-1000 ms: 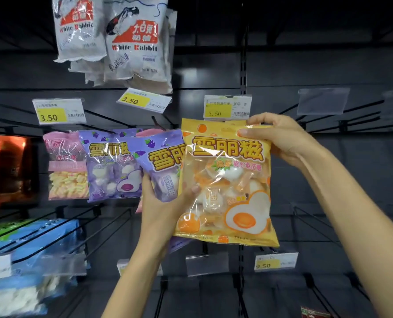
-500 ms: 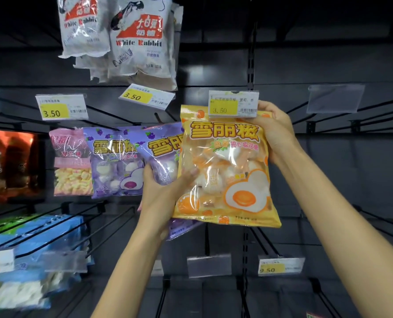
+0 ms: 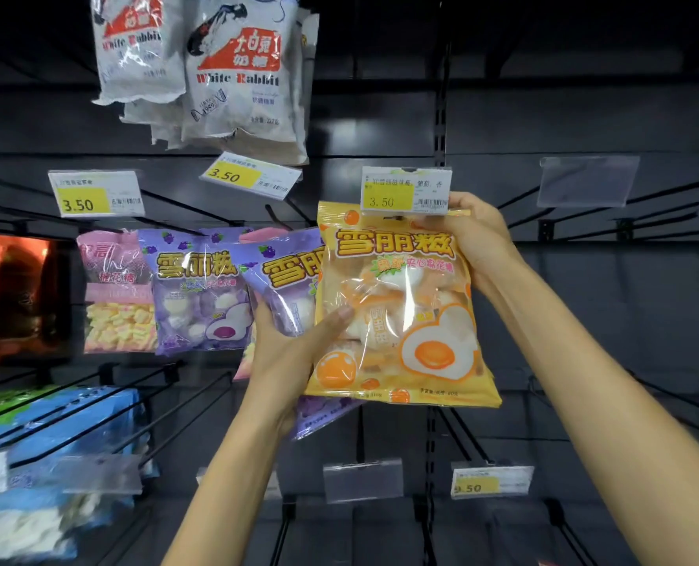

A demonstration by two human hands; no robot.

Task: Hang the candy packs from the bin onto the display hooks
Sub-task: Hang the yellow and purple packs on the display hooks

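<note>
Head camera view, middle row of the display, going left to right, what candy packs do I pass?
Pink pack → hanging purple pack → purple pack in the left hand → yellow pack, its top in the right hand.

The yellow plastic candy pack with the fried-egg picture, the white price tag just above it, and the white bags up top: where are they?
Yellow plastic candy pack [image 3: 396, 304], head view, clear middle window.
White price tag [image 3: 405, 192], head view, its face.
White bags [image 3: 237, 75], head view, front bag's red label.
</note>
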